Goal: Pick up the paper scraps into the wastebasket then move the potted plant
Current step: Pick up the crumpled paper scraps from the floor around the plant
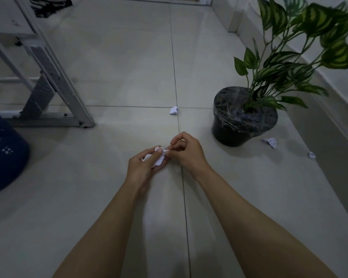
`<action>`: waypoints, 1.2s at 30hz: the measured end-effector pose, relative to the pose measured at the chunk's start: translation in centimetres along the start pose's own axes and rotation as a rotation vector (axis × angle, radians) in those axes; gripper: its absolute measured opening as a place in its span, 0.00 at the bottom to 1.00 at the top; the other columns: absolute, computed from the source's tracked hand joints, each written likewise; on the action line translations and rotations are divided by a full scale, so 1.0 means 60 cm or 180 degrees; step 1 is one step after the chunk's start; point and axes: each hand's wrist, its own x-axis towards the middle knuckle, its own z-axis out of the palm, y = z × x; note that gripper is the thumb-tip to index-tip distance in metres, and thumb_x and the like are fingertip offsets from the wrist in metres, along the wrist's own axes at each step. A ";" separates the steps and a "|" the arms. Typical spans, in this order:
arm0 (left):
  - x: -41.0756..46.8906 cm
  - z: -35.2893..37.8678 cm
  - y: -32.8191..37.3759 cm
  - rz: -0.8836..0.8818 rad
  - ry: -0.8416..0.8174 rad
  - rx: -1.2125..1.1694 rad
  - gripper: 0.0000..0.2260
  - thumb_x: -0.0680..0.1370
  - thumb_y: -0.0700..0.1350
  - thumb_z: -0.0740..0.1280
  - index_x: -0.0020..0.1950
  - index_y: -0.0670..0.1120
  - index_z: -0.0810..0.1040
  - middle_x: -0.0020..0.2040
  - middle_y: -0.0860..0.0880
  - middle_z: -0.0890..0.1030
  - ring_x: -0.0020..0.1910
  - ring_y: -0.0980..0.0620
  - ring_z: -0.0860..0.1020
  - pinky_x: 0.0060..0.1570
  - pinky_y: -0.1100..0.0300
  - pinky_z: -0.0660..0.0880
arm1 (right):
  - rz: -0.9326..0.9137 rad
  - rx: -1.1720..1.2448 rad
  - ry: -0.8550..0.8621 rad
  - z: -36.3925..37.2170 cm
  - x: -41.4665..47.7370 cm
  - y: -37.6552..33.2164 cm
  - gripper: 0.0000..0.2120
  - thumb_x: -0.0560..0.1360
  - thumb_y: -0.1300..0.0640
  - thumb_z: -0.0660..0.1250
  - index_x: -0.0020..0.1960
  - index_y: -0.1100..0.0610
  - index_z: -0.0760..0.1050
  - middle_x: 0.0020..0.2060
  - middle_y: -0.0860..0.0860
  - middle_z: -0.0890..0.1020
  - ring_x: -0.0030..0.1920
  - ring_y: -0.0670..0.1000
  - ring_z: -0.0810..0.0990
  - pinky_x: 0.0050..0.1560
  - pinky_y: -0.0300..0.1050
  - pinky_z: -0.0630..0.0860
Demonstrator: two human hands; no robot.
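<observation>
Gathering: both hands meet low over the floor [109, 81] in the middle of the view, working a wad of white paper [158, 158].
Left hand: the left hand [143, 167] is cupped under the wad with fingers curled around it, grasping it.
Right hand: the right hand [186, 151] pinches the wad's right edge between thumb and fingertips, pressing a piece into the bundle.
Wastebasket: the dark blue wastebasket [4, 153], with a perforated wall, sits at the left edge, well apart from the hands; only part of it shows.
Key relation: the wastebasket lies to the left of the wad, so the left hand is the nearer one, and in my judgement it would carry the wad leftward.
Loose scraps: one scrap [174, 110] lies farther out, on the tile joint just beyond the hands; a second scrap [269, 141] lies to the right, near the base of the pot; a third, smaller scrap [311, 155] is farther right.
Potted plant: the potted plant [243, 117] stands upright at right, a black pot with striped green leaves leaning toward the wall.
Progress: scraps remain on the floor and the plant looks untouched, so the task seems early.
Room: pale tiled floor, dim light, a white metal frame [54, 85] at far left, a white wall [329, 81] along the right.
</observation>
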 end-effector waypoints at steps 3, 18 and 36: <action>-0.001 0.001 -0.002 0.0058 0.0063 0.0125 0.08 0.69 0.43 0.75 0.45 0.42 0.85 0.50 0.37 0.84 0.52 0.43 0.83 0.55 0.53 0.78 | -0.0163 -0.0175 -0.0017 0.003 0.001 -0.001 0.13 0.65 0.69 0.71 0.38 0.56 0.70 0.37 0.59 0.84 0.38 0.51 0.81 0.44 0.47 0.79; 0.029 0.010 0.003 0.0078 0.0389 -0.0283 0.04 0.75 0.33 0.67 0.39 0.36 0.78 0.50 0.37 0.80 0.55 0.42 0.80 0.54 0.56 0.79 | 0.0178 0.0283 0.0358 -0.045 0.024 0.045 0.07 0.69 0.65 0.71 0.46 0.58 0.75 0.33 0.52 0.76 0.36 0.52 0.75 0.42 0.47 0.74; 0.114 0.033 0.040 0.0554 -0.0030 0.0403 0.08 0.81 0.45 0.58 0.47 0.45 0.75 0.34 0.49 0.75 0.30 0.59 0.76 0.39 0.65 0.76 | -0.0657 -0.1736 0.0329 0.016 0.211 0.023 0.17 0.75 0.63 0.62 0.64 0.57 0.73 0.68 0.56 0.71 0.67 0.57 0.66 0.61 0.38 0.62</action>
